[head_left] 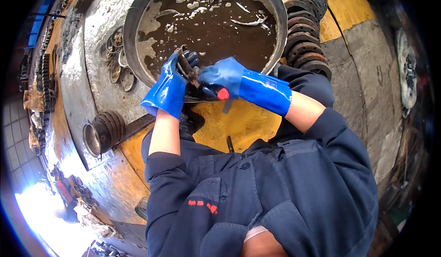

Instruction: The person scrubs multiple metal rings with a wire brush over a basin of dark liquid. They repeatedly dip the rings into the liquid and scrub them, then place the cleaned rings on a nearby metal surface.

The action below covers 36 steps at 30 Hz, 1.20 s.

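Note:
My left hand (171,75), in a long blue rubber glove, grips a dark, wet, curved metal part (184,67) over the near rim of a round basin. My right hand (225,75), gloved the same way, is closed round a tool with a red handle end (223,93). Brownish matter shows where that tool meets the metal part; its working end is mostly hidden, so I cannot tell its kind. The wide metal basin (130,41) holds dark brown liquid with foam patches and curved pieces showing at the surface.
Dark round metal discs (304,41) stand in a leaning row right of the basin. Several thin rings (115,71) lie at its left. Nearer, ring-shaped parts (104,130) are stacked on the metal-sheeted floor (69,87). A yellow surface (234,124) lies between my legs.

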Each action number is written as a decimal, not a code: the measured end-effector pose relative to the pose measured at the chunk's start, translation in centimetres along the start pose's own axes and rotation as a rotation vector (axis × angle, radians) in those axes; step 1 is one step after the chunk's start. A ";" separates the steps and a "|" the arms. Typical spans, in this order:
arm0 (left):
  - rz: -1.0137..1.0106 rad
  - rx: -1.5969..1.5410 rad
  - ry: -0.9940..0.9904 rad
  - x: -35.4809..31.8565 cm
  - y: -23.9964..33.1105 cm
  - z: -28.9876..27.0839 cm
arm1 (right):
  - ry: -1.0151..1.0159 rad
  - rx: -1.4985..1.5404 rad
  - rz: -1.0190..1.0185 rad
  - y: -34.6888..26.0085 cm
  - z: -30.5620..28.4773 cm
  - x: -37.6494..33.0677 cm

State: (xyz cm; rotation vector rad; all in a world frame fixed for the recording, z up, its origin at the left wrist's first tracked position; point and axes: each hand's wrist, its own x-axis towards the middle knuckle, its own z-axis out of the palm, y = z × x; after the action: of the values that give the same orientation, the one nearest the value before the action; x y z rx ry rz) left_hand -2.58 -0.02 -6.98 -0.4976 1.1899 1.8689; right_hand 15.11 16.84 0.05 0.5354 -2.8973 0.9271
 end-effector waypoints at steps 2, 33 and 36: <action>-0.026 0.129 0.030 -0.7 0.5 0.3 | -0.181 -0.030 0.098 -0.5 0.1 -0.1; -0.160 -0.292 -0.401 -4.7 6.7 -0.1 | 0.889 1.439 0.672 10.5 -3.2 2.0; -0.061 -0.384 -0.369 -4.2 7.1 -2.1 | 0.855 1.358 0.723 8.0 -3.7 2.3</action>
State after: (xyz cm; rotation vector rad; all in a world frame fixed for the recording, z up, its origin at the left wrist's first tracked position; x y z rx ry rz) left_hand -6.21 -5.07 -1.15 -0.3659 0.5710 2.0341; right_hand 10.05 24.36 -1.04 -0.8045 -1.3180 2.3360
